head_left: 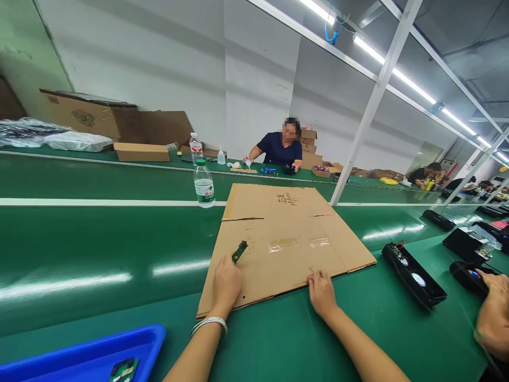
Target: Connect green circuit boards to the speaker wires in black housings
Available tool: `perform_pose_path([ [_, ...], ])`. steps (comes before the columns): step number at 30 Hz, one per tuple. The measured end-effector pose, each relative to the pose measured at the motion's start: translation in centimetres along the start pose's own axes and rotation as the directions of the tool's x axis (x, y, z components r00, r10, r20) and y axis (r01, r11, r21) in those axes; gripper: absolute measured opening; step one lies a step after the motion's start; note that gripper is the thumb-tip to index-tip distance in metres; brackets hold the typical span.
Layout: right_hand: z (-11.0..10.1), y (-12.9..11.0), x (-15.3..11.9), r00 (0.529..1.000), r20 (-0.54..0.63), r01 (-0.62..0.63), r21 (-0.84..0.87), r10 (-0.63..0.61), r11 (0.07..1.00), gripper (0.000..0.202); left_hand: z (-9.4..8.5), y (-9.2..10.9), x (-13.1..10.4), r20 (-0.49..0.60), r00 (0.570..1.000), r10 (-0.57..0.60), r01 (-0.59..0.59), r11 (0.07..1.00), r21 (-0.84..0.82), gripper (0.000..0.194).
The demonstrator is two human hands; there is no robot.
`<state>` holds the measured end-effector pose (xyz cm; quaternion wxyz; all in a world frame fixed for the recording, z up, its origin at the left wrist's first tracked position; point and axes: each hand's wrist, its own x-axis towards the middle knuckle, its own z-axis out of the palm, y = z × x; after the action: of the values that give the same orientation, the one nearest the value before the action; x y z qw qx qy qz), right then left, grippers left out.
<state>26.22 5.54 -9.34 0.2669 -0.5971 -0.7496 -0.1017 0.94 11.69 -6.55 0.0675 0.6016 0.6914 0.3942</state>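
A large flattened cardboard box (290,223) lies across the green bench in front of me. Over its near left part, my left hand (227,281) is closed on a small green circuit board (239,251), which sticks out past the fingers. My right hand (321,292) rests at the near edge of the cardboard, fingers over the top and pressed together. Whether it grips the edge or just touches it is hidden by the fingers. A blue tray (119,347) at the lower left holds another circuit board (124,370).
A water bottle (204,185) stands behind the cardboard's left corner. Right of it lies an open black speaker housing (414,275). A co-worker's hand (495,313) touches a black housing (469,277) at far right. Across the bench sits another person (280,148). A white post (374,106) rises behind the cardboard.
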Motion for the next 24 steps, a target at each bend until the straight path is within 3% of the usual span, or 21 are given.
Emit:
perform_pose_path([
  [6, -3.1, 10.8, -0.5, 0.986, -0.073, -0.153, -0.097, 0.147, 0.983, 0.029, -0.2, -0.1, 0.2, -0.015, 1.000, -0.022, 0.022, 1.000, -0.018, 0.033],
  [9, -3.7, 13.6, -1.3, 0.982, -0.087, -0.177, -0.125, 0.166, 0.976, 0.029, -0.4, 0.1, 0.3, -0.013, 0.999, -0.032, 0.032, 0.999, -0.026, 0.033],
  [14, -3.2, 13.9, -2.0, 0.980, -0.128, -0.169, -0.133, 0.152, 0.977, 0.030, -0.7, 0.2, 0.5, -0.002, 0.998, -0.060, 0.060, 0.998, -0.020, 0.030],
  [19, -2.9, 12.9, -1.5, 0.988, -0.142, -0.067, -0.074, 0.056, 0.995, 0.027, -0.7, 0.3, 0.7, -0.023, 0.997, -0.069, 0.069, 0.998, -0.011, 0.032],
  [24, -1.5, 8.7, -0.5, 0.993, -0.107, 0.051, 0.001, -0.051, 0.999, 0.025, -0.4, 0.2, 0.8, -0.040, 0.998, -0.057, 0.057, 0.998, -0.003, 0.032],
])
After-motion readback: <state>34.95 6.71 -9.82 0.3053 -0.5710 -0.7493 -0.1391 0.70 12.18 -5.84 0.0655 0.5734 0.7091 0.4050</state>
